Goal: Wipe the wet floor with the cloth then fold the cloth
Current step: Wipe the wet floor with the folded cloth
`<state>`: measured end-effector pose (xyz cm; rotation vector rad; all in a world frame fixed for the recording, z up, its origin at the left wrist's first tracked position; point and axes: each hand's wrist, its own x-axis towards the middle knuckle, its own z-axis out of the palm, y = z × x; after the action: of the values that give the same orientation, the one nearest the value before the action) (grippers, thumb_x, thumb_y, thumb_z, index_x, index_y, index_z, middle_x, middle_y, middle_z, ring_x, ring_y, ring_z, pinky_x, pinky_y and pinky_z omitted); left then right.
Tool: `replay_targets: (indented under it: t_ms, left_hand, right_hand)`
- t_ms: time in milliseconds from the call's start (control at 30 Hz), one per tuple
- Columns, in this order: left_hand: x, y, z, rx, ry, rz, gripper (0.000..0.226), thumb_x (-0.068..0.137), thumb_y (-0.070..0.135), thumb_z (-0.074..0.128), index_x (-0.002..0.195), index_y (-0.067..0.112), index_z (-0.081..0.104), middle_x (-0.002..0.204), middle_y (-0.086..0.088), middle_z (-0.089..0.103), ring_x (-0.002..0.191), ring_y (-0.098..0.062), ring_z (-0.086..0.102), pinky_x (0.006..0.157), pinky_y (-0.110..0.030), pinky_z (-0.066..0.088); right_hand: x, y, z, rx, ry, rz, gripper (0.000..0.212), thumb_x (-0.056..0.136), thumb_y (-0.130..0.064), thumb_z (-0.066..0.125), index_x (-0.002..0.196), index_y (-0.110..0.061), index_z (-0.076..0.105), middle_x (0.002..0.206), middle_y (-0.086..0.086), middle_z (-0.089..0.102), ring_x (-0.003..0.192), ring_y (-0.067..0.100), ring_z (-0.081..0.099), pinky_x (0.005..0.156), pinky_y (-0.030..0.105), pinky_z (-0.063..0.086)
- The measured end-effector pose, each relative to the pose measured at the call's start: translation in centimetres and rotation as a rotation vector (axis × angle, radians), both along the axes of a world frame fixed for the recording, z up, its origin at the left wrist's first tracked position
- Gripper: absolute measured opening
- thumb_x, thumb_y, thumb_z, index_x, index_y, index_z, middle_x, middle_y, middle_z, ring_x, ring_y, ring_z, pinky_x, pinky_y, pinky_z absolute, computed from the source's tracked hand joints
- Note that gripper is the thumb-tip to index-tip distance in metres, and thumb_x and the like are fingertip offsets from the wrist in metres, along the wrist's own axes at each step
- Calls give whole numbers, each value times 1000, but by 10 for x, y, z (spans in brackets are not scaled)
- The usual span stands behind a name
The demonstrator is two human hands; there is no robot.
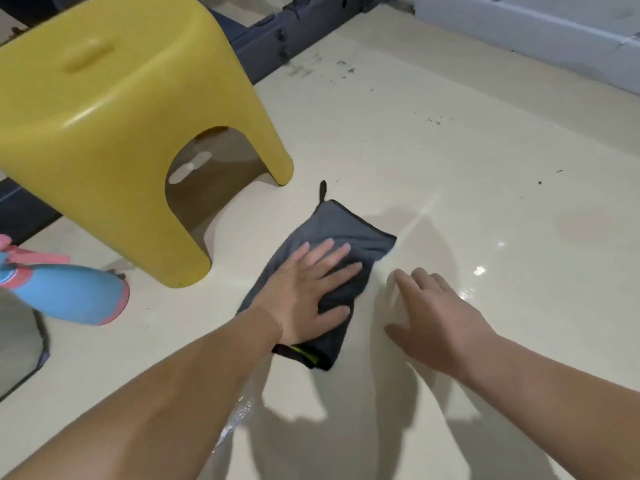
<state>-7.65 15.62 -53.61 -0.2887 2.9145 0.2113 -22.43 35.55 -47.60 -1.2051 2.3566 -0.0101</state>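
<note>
left hand [304, 292] lies flat on the cloth [349, 226], likely pressing it to wipe; right hand [440, 317], fingers straight, holds nothing. floor [485, 209] glints wet nearby.

Bright, even light from above. Glare: white specular spots on glossy floor [450, 140], right; pale streak mid-scene. Shadows: soft, overlapping, under arms, near. Blur: right hand [440, 320] fingertips smeared; left hand [304, 292] sharp. Wide-angle bowing at stool [104, 133], left.

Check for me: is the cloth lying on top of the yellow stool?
No, the cloth lies flat on the floor beside the yellow stool, with the left hand pressing on it.
</note>
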Motion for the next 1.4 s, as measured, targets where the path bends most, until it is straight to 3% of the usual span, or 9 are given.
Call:
replay_targets:
  t_ms: [100,300,467,633,767,900,1033,1167,1400]
  left_hand:
    - [-17,-25,-1,-46,44,257,74,94,70,27,163,42,15,174,7,5,160,-18,-5,129,-45,-3]
    - [-7,11,-6,-85,38,595,73,97,67,12,163,39,5,174,1,-5,159,-24,-11,126,-55,-7]
    - [29,78,3,-25,-23,677,74,99,66,11,164,34,-4,173,-5,-15,156,-30,-23,125,-58,-8]
    - [69,180,11,-16,-141,530,78,100,66,12,163,27,-12,169,-9,-23,153,-35,-29,122,-64,-8]
    - [106,221,16,127,-190,218,79,99,64,21,163,29,-10,169,-4,-27,148,-29,-42,119,-63,-18]
    - [138,163,9,100,-4,-20,72,98,65,38,163,38,20,173,4,2,160,-22,-9,126,-54,-6]
    - [139,96,4,-63,-63,408,76,95,70,25,163,41,11,174,4,-3,159,-21,-12,126,-55,-2]
    - [117,103,5,-57,-70,804,73,98,67,5,163,38,-8,172,1,-18,157,-26,-23,124,-58,-10]
    - [92,228,9,-22,-55,753,80,99,65,17,165,20,5,172,-17,-6,156,-43,-15,121,-69,0]
  right_hand:
    - [-1,-11,-5,76,44,68,81,78,-63,72,141,-27,36,129,1,36,125,26,35,72,35,50]
    - [-6,-17,-10,120,12,43,89,74,-65,75,145,-27,36,136,0,32,138,28,28,74,34,48]
    - [-9,-6,-2,160,-77,0,67,89,-77,37,145,-41,24,145,-7,23,149,15,14,99,46,47]
    - [22,11,11,-145,-91,-91,34,98,-43,51,129,-32,46,139,-2,36,127,20,46,84,36,48]
    - [62,41,6,-164,-128,-30,27,93,-46,50,108,-24,54,115,-8,53,99,18,57,76,36,53]
    - [67,62,9,-113,-119,-9,19,93,-41,53,106,-27,51,112,-8,51,104,20,55,78,39,54]
    - [59,69,17,-44,-176,31,30,97,-38,55,125,-27,56,118,-5,52,110,21,57,87,42,55]
    - [54,65,16,-6,-186,17,23,97,-43,50,111,-30,63,113,-6,53,113,20,59,88,44,55]
    - [41,88,14,-39,-4,-91,18,101,-40,43,92,-28,52,92,-8,45,90,22,52,65,32,44]
